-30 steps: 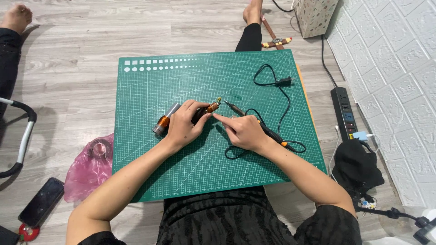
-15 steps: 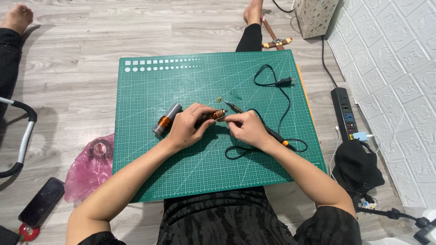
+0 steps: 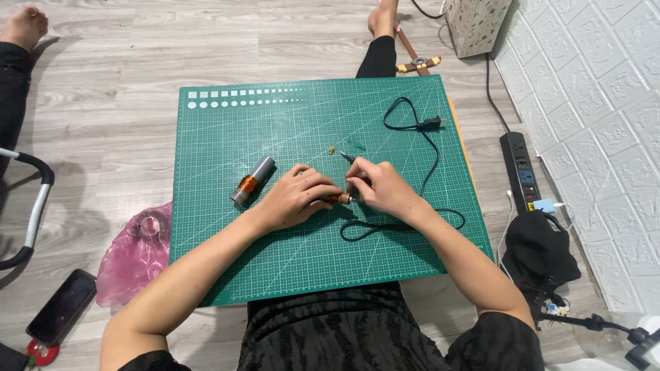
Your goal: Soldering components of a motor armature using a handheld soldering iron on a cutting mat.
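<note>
While earlier apart, now joined: left hand (image 3: 297, 199) fingers grasping small copper-wound cylindrical coil (image 3: 338, 198) mid green cutting mat (image 3: 227, 137); right hand (image 3: 381, 189) fingers clenched around black soldering iron (image 3: 349, 159). Much free mat toward far edge.

Pink bag (image 3: 134, 254), phone (image 3: 63, 306), power strip (image 3: 522, 172)

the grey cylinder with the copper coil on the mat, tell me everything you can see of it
The grey cylinder is a short tube, plastic by its look, with a band of copper-coloured wire wound round it near its lower-left end. It lies on its side on the green cutting mat, slanted from upper right to lower left, just left of the left hand. Nothing touches it but the mat; the hand is close but apart. Its ends are too small to make out.
</note>
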